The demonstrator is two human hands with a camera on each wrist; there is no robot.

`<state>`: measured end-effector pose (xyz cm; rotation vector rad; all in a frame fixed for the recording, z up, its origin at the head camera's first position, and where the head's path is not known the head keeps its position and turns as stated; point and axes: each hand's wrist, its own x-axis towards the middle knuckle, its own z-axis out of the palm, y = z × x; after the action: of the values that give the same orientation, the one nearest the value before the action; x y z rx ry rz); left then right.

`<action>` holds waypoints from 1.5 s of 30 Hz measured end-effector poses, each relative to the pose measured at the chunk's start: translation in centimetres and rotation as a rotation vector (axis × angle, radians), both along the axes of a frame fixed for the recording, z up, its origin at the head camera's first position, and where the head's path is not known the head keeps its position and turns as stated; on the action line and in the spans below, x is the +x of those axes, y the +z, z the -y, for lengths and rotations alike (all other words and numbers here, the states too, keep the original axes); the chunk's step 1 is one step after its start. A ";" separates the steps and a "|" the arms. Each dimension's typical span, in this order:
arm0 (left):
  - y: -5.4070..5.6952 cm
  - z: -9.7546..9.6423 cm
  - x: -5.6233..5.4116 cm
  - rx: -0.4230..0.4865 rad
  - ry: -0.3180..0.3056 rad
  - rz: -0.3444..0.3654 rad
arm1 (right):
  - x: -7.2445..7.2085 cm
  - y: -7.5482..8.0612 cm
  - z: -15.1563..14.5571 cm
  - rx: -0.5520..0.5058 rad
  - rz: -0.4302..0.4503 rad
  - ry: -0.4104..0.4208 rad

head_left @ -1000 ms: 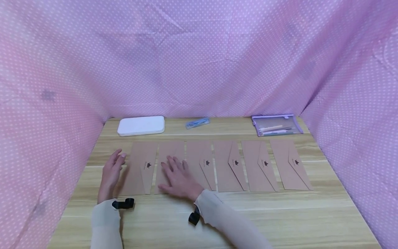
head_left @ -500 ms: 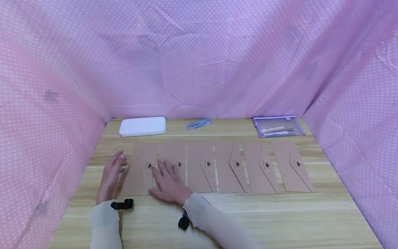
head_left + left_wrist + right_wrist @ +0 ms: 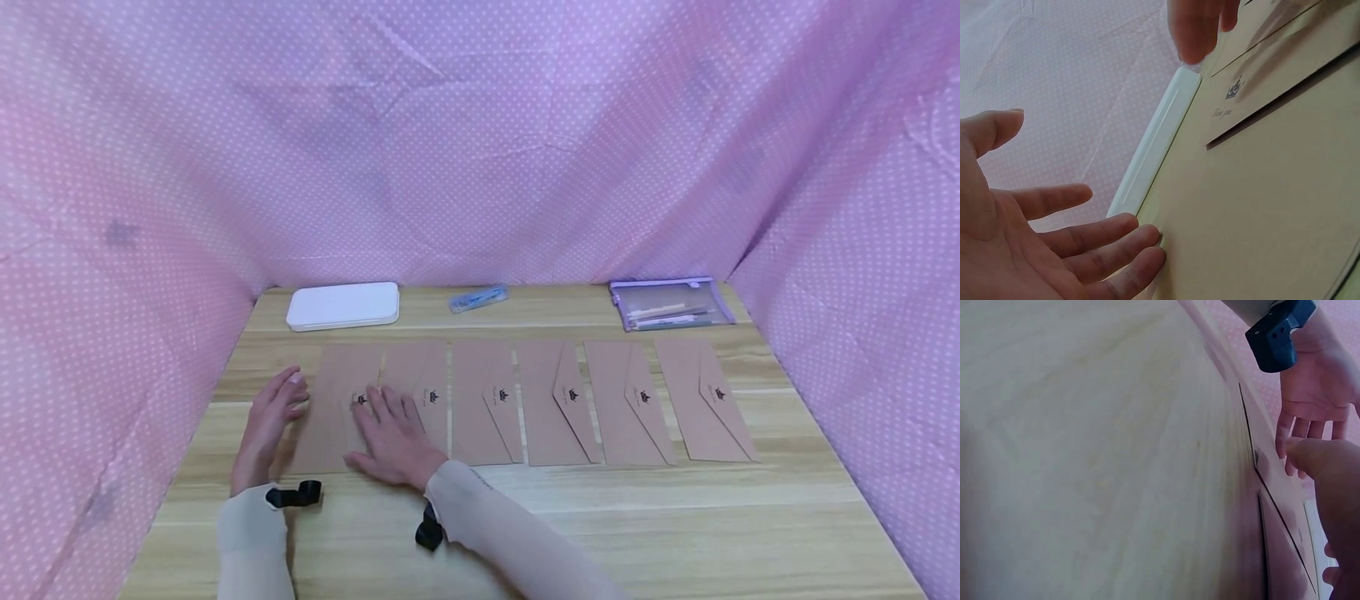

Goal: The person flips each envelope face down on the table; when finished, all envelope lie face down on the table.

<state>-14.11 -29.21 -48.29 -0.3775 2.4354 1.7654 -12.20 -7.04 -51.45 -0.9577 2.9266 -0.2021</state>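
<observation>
Several brown envelopes lie side by side in a row in the head view, their pointed flaps marked with a small dark crown. My right hand (image 3: 393, 442) is spread flat, fingers apart, over the flap side of the leftmost envelope (image 3: 330, 417) and the near part of the second envelope (image 3: 420, 362). Beside the leftmost envelope's left edge is my left hand (image 3: 270, 421), its fingers loosely extended. In the left wrist view, the left hand's fingers (image 3: 1110, 250) hold nothing, with the fingertips right at that envelope's edge. The right thumb (image 3: 1329, 462) shows in the right wrist view.
At the back of the wooden table (image 3: 675, 533) are a white flat case (image 3: 343, 305), a small blue packet (image 3: 478, 298) and a clear purple-edged zip pouch (image 3: 671, 304) with pens. Pink dotted cloth (image 3: 480, 167) hangs around the back and sides.
My right hand has slid left from the second envelope toward the leftmost one, uncovering the second envelope's crown mark. My left hand has stayed nearly still.
</observation>
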 end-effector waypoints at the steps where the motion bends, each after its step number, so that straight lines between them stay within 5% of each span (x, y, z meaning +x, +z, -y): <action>1: 0.0 0.0 0.0 0.007 0.001 -0.001 | 0.0 0.0 0.1 0.015 -0.011 0.002; 26: 0.8 -0.5 0.0 0.041 -0.048 0.079 | -0.4 -0.9 1.0 0.133 -0.054 0.029; 31: 0.7 -0.1 0.4 0.235 0.008 0.075 | -0.3 -1.2 1.1 0.155 -0.055 0.027; 38: 0.4 0.6 0.8 0.610 0.011 -0.041 | -0.3 -1.3 1.1 0.174 -0.041 0.027; 45: 0.2 1.0 0.9 0.728 -0.040 -0.092 | -0.4 -1.1 1.1 0.155 -0.035 0.033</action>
<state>-13.19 -30.26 -48.09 -0.1643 1.6441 2.5038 -12.55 -8.15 -52.52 -0.9950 2.9029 0.0433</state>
